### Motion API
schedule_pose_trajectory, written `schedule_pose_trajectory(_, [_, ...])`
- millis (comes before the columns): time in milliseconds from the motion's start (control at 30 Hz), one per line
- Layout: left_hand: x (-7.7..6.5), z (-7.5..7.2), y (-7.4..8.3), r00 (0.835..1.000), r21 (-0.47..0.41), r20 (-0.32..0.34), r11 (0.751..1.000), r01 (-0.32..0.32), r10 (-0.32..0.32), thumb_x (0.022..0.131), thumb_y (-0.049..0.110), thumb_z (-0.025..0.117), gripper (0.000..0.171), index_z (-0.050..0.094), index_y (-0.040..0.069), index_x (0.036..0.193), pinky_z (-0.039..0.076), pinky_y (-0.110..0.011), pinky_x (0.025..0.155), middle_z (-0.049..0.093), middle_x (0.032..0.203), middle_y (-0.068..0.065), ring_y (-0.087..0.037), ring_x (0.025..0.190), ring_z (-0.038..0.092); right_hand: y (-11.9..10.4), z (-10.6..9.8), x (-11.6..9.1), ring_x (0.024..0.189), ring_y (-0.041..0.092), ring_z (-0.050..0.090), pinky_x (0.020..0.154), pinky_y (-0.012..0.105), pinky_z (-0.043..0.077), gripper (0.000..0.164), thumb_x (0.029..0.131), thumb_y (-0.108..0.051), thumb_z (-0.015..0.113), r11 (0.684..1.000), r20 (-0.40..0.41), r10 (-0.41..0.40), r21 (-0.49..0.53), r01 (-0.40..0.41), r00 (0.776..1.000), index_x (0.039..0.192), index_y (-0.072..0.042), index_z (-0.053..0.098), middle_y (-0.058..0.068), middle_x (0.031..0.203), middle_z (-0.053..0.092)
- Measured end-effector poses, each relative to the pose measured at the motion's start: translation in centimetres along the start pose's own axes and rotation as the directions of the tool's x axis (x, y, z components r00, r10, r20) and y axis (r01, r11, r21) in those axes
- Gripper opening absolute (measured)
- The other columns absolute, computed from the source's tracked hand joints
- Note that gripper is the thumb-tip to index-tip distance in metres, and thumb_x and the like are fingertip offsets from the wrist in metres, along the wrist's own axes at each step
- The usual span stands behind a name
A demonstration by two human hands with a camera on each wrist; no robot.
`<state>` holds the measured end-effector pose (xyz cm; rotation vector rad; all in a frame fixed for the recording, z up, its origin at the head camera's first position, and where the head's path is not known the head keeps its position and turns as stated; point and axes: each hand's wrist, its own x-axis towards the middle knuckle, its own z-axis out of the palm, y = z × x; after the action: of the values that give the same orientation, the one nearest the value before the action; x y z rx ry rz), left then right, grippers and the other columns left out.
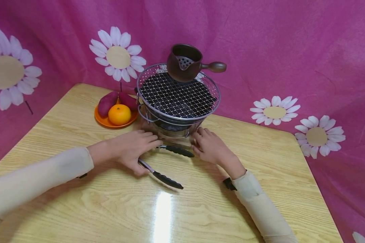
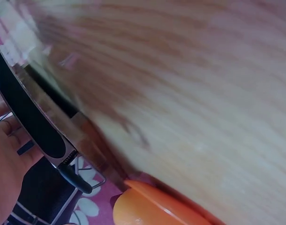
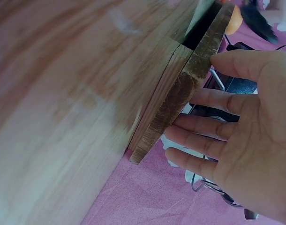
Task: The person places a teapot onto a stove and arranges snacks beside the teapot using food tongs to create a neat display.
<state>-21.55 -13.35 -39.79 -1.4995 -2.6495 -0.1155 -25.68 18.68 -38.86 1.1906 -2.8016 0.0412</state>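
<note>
My left hand (image 1: 137, 146) lies with fairly straight fingers over the rear of a pair of tongs (image 1: 168, 180), near the board edge. The tongs' arms are spread, with black scalloped ends pointing right; my palm hides where they join. My right hand (image 1: 211, 145) is at the right front of the round tabletop grill (image 1: 176, 96), its extended fingers touching or very near the edge of the wooden board (image 3: 176, 93) beneath it. Atop the grill's wire mesh stands a dark brown side-handled teapot (image 1: 184, 64), lidless, with a perforated strainer inside its spout.
Left of the grill, an orange plate (image 1: 104, 123) bears an orange citrus fruit (image 1: 119, 114) and purple-skinned sweet potatoes (image 1: 107, 104). The wood-grain table (image 1: 246, 202) reaches a pink daisy-printed cloth (image 1: 246, 50) behind and at the sides.
</note>
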Motion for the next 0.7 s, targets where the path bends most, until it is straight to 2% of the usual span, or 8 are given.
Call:
schedule_pose_trajectory(367, [0.2, -1.2, 0.4, 0.992, 0.082, -0.118, 0.996, -0.031, 0.041, 0.072, 0.071, 0.071, 0.096, 0.051, 0.007, 0.141, 0.049, -0.037, 0.085, 0.063, 0.123, -0.008, -0.022, 0.104, 0.055, 0.1, 0.0, 0.0, 0.101, 0.033, 0.058, 0.083, 0.049, 0.052, 0.017, 0.098, -0.025, 0.063, 1.000, 0.010, -0.008, 0.001, 0.008, 1.000, 0.103, -0.010, 0.059, 0.013, 0.107, 0.056])
schedule_pose_trajectory(467, [0.2, -1.5, 0.5, 0.987, 0.099, -0.156, 0.995, -0.031, 0.046, 0.071, 0.072, 0.072, 0.099, 0.051, 0.006, 0.141, 0.050, -0.036, 0.084, 0.063, 0.123, -0.008, -0.022, 0.104, 0.056, 0.1, 0.1, 0.0, 0.098, 0.031, 0.055, 0.081, 0.047, 0.050, 0.016, 0.089, -0.015, 0.066, 1.000, 0.016, -0.004, 0.006, 0.004, 1.000, 0.102, -0.010, 0.058, 0.011, 0.105, 0.054])
schedule_pose_trajectory(533, [0.2, -2.0, 0.7, 0.983, 0.109, -0.176, 0.994, -0.027, 0.046, 0.071, 0.072, 0.072, 0.099, 0.052, 0.005, 0.141, 0.051, -0.037, 0.085, 0.063, 0.124, -0.009, -0.023, 0.104, 0.058, 0.1, 0.1, 0.0, 0.099, 0.032, 0.055, 0.082, 0.047, 0.050, 0.025, 0.083, -0.012, 0.068, 1.000, 0.020, 0.000, 0.002, 0.000, 1.000, 0.106, -0.009, 0.058, 0.011, 0.106, 0.053])
schedule_pose_trajectory(600, [0.2, -2.5, 0.8, 0.980, 0.108, -0.193, 0.994, -0.020, 0.041, 0.072, 0.071, 0.072, 0.098, 0.052, 0.004, 0.141, 0.053, -0.039, 0.088, 0.064, 0.125, -0.010, -0.025, 0.106, 0.059, 0.1, 0.0, 0.0, 0.102, 0.033, 0.055, 0.085, 0.049, 0.050, 0.033, 0.082, -0.013, 0.069, 1.000, 0.023, 0.003, -0.002, -0.003, 1.000, 0.112, -0.007, 0.059, 0.013, 0.111, 0.054])
schedule_pose_trajectory(700, [0.1, -3.2, 0.8, 0.977, 0.099, -0.211, 0.995, -0.007, 0.028, 0.073, 0.070, 0.072, 0.097, 0.053, 0.003, 0.140, 0.054, -0.041, 0.092, 0.064, 0.127, -0.012, -0.027, 0.110, 0.061, 0.1, 0.0, -0.1, 0.109, 0.036, 0.057, 0.091, 0.052, 0.052, 0.039, 0.092, -0.024, 0.067, 1.000, 0.016, 0.005, -0.006, -0.005, 1.000, 0.125, -0.005, 0.059, 0.017, 0.120, 0.056])
